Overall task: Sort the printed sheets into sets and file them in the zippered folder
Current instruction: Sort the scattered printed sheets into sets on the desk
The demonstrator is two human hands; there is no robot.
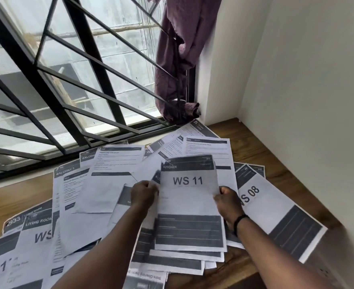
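Wooden table [255,147] carried scattered printed sheets [113,163]. Left hand [143,193] and right hand [229,202] pinched side edges of "WS 11" sheet [189,197], raised above near-centre pile.

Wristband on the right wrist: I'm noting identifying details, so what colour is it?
Black; the wristband shows in the head view, the only one.
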